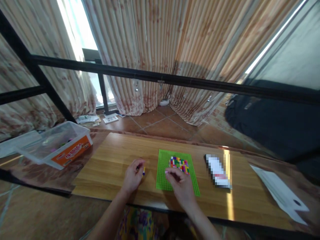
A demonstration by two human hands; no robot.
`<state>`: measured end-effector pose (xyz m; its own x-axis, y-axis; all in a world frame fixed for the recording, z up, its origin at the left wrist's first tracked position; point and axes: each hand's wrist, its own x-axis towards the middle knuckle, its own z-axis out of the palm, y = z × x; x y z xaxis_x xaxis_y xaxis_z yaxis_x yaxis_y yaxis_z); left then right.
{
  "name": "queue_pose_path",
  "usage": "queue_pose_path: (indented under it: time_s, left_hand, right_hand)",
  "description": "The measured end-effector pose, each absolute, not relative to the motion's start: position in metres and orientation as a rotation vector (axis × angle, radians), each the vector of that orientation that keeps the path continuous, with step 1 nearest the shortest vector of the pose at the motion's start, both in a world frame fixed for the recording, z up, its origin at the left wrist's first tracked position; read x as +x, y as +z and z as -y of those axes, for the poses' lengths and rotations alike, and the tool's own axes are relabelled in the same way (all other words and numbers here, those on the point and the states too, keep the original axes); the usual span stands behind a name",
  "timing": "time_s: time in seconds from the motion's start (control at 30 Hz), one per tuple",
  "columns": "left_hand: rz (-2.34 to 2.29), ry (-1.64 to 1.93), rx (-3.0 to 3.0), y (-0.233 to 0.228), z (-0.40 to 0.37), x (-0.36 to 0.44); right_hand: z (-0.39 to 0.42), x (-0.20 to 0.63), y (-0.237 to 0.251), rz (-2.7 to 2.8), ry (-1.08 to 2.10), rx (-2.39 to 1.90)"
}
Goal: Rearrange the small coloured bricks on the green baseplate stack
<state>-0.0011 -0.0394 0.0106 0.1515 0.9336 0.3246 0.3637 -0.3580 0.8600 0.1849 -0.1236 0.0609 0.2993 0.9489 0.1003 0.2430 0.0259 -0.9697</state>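
Note:
On the table lies a green studded baseplate (pixel 163 166), with a block of small multicoloured toy bricks (pixel 178 162) built up on it. My right hand (pixel 182 186) is over the plate's near part, thumb and fingers pinched on a tiny pale pink piece that looks like a toy brick. Part of the built block is hidden behind that hand. Left of the plate, my left hand (pixel 133 176) is curled just above the wood. Small yellow and dark blue toy bricks (pixel 143 171) show at its fingers; how many it holds is hidden.
A clear plastic box (pixel 50 146) with an orange label and some coloured pieces inside stands left of the wooden table (pixel 112 150). A phone-like object (pixel 217 171), blurred out, lies right of the plate. White sheets (pixel 280 190) lie at the right edge. A black bar (pixel 150 74) crosses beyond the table.

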Motion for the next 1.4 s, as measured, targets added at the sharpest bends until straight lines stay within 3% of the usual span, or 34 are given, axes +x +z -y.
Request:
queue_pose_path:
  time_s: [0.27,0.5,1.4]
  left_hand:
    - [-1.243,1.166,1.909,0.010,0.038,-0.003]
    - [-1.248,1.124,1.925,0.006,0.035,-0.004]
    - [-1.274,1.080,1.986,0.012,0.035,-0.004]
  right_hand:
    - [0.120,0.240,0.069,1.035,0.624,-1.580]
    - [0.098,0.268,0.066,1.318,0.391,-1.673]
    - [0.066,0.291,0.082,1.828,0.565,-1.535]
